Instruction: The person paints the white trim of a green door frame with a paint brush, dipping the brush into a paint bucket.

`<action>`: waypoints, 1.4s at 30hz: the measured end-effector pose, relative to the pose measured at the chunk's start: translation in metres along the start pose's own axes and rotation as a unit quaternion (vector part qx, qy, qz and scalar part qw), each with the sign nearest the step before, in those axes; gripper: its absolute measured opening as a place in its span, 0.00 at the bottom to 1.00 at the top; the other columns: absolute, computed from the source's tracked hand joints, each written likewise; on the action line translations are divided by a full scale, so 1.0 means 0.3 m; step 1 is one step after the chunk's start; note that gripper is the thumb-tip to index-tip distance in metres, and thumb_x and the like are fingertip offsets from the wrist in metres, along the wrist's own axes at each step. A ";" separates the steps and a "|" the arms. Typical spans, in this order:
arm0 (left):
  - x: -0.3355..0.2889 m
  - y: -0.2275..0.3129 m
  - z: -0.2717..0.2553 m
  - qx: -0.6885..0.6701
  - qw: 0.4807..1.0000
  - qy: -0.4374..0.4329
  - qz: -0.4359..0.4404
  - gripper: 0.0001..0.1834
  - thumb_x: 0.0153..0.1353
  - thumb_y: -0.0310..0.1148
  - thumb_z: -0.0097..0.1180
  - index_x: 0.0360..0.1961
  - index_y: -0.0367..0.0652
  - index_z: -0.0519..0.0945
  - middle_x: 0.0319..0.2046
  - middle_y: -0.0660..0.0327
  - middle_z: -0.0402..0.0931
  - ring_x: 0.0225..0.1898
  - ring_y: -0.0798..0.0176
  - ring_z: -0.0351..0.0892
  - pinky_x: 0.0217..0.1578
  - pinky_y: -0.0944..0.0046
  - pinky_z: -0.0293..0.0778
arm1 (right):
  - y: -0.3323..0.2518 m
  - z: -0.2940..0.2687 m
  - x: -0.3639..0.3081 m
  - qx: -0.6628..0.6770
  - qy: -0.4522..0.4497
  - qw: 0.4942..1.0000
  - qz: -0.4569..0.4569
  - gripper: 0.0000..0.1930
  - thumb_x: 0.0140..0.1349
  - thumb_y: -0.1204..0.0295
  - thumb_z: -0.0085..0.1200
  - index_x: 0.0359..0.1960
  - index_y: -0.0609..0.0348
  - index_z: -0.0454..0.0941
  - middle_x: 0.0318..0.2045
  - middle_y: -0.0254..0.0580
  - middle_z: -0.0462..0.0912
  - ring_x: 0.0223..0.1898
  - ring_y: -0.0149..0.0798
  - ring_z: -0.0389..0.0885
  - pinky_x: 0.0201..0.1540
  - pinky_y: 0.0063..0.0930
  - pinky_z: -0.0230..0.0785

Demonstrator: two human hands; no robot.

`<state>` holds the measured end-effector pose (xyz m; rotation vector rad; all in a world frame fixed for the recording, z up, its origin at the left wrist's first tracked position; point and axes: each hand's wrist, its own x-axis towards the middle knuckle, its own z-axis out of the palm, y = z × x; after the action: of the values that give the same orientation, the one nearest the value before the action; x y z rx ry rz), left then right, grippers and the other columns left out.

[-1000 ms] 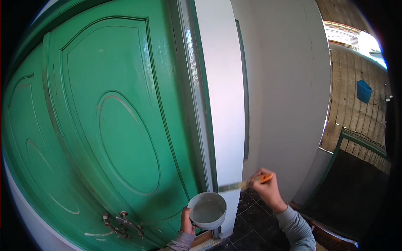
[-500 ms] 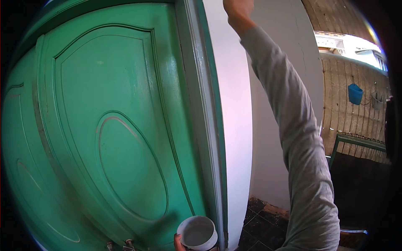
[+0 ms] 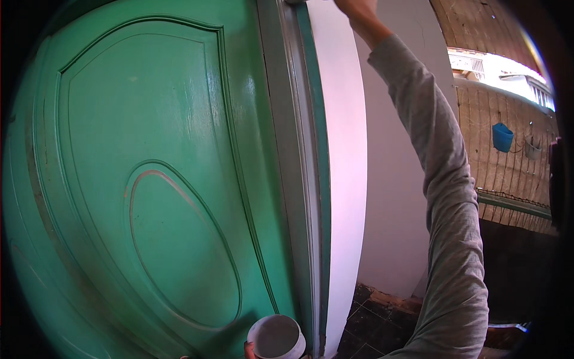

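Note:
My left hand (image 3: 250,350) shows at the lower edge, mostly hidden behind a round white tub (image 3: 276,336). Its thumb presses on the tub's left side, and the tub's mouth faces up in front of the green door (image 3: 179,245). My right arm reaches up high, so my right hand (image 3: 359,8) is partly cut off by the top edge. Its visible part looks closed, beside the top of a white wall strip (image 3: 339,119). A small pale thing (image 3: 294,2) pokes into view left of it, against the grey door frame (image 3: 293,137); its kind cannot be made out.
Moulded ridges and an oval line the green door. Right of the wall strip is a pale wall (image 3: 394,179), above a dark tiled floor (image 3: 365,326). A blue bucket (image 3: 503,137) and a grey pot (image 3: 532,148) hang on a brown slatted screen (image 3: 478,107) at the far right.
My view has shifted slightly. My right hand sits a little higher in the picture and further right, and the pale thing has come into sight at the frame's top. My left hand still holds the tub.

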<state>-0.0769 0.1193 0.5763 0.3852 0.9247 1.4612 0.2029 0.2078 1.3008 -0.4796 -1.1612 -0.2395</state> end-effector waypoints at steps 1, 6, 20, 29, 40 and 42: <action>0.008 0.005 0.007 0.000 1.000 -0.001 0.001 0.31 0.63 0.58 0.44 0.58 0.48 0.73 0.50 0.63 0.77 0.46 0.61 0.72 0.44 0.58 0.68 | -0.008 -0.012 0.005 0.016 0.033 0.999 -0.005 0.13 0.54 0.64 0.62 0.28 0.64 0.82 0.26 0.40 0.83 0.26 0.31 0.78 0.33 0.28 0.72; 0.024 0.000 0.055 0.006 1.000 -0.013 -0.011 0.31 0.63 0.58 0.44 0.57 0.48 0.74 0.49 0.64 0.77 0.44 0.62 0.71 0.41 0.59 0.67 | -0.048 0.031 0.181 0.011 0.089 0.992 -0.088 0.14 0.53 0.63 0.63 0.26 0.63 0.82 0.24 0.42 0.84 0.28 0.37 0.80 0.36 0.33 0.73; 0.007 -0.028 0.092 -0.002 0.999 -0.006 -0.034 0.29 0.62 0.59 0.45 0.56 0.50 0.74 0.45 0.66 0.78 0.37 0.66 0.69 0.34 0.63 0.64 | -0.058 -0.014 0.033 -0.044 0.007 0.992 -0.116 0.12 0.57 0.66 0.61 0.23 0.64 0.80 0.20 0.38 0.80 0.21 0.28 0.73 0.26 0.29 0.68; -0.024 -0.024 0.075 -0.010 0.999 0.015 -0.036 0.29 0.62 0.59 0.45 0.55 0.51 0.75 0.43 0.68 0.78 0.32 0.68 0.68 0.29 0.66 0.61 | 0.027 -0.116 -0.210 -0.093 -0.034 0.991 -0.088 0.14 0.53 0.64 0.58 0.19 0.63 0.78 0.17 0.39 0.81 0.18 0.26 0.73 0.22 0.28 0.66; -0.081 -0.006 0.065 -0.005 0.999 0.033 -0.043 0.27 0.62 0.59 0.46 0.53 0.53 0.76 0.40 0.70 0.79 0.26 0.71 0.67 0.23 0.69 0.59 | 0.036 -0.122 -0.305 -0.117 -0.090 0.984 -0.101 0.13 0.55 0.67 0.57 0.21 0.67 0.77 0.18 0.41 0.80 0.17 0.27 0.72 0.21 0.27 0.68; -0.077 -0.006 0.082 -0.011 0.999 0.035 -0.039 0.27 0.62 0.59 0.46 0.53 0.53 0.76 0.40 0.70 0.79 0.25 0.72 0.66 0.22 0.69 0.58 | -0.006 -0.112 -0.296 -0.099 -0.073 0.987 -0.107 0.13 0.55 0.67 0.58 0.22 0.66 0.78 0.18 0.41 0.80 0.18 0.27 0.72 0.21 0.26 0.68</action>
<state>-0.0546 0.1047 0.5970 0.2805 0.9688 1.4205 0.1951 0.1845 1.2092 -0.5554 -1.3405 -0.5162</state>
